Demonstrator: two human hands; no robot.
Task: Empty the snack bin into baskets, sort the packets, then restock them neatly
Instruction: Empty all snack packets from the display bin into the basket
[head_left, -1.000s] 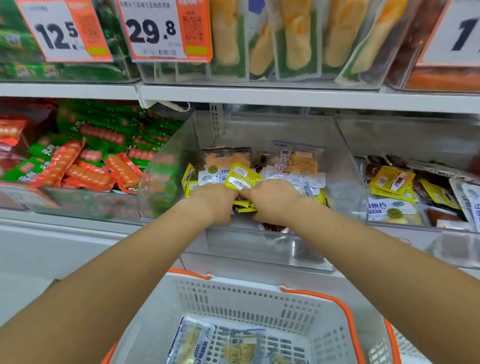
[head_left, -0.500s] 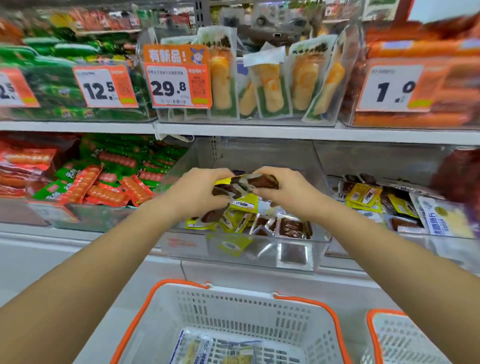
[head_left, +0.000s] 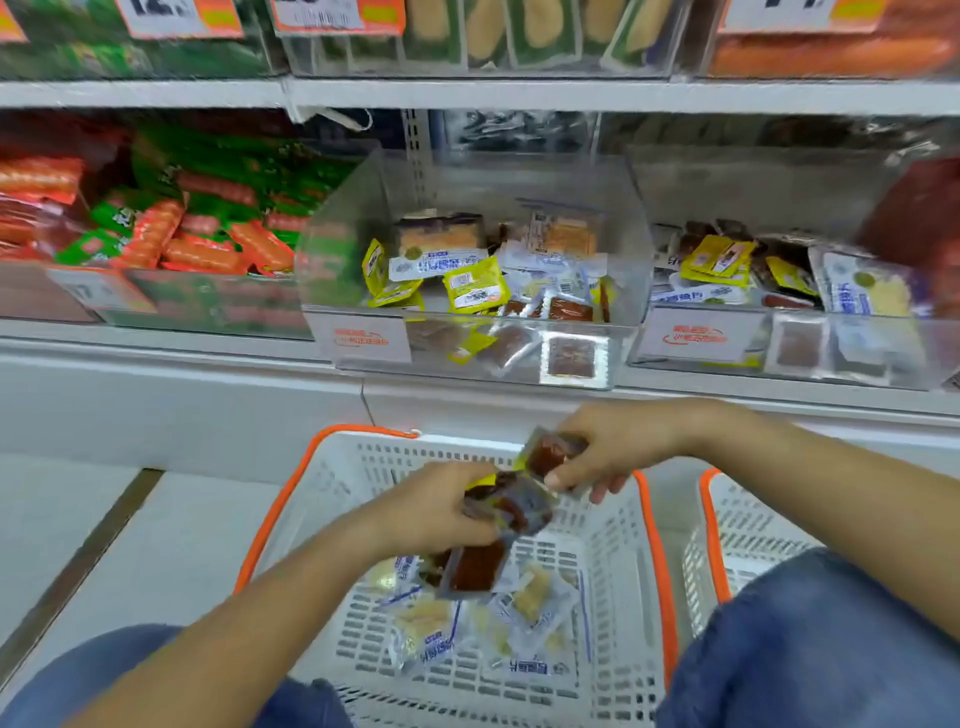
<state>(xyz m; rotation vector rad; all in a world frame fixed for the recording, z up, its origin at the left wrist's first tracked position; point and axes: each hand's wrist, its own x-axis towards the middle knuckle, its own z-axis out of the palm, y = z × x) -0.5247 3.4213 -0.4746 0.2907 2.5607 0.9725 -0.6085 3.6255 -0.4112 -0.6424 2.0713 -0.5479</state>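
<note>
Head view: the left hand (head_left: 436, 512) curls round a bunch of dark brown packets (head_left: 506, 512) above the white basket (head_left: 613, 540); the right hand (head_left: 618, 449) pinches one more brown packet (head_left: 553, 451) just beside them. Pale packets (head_left: 514, 616) lie on the basket floor. The clear snack bin (head_left: 467, 270) on the shelf holds mixed yellow, white and brown packets.

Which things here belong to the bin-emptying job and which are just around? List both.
Job:
- left hand holding brown packets
- right hand holding a brown packet
- clear snack bin, packets left inside
- white basket with pale packets
- second basket

Around:
- sausage packs
- right-hand bin
- price tags
</note>
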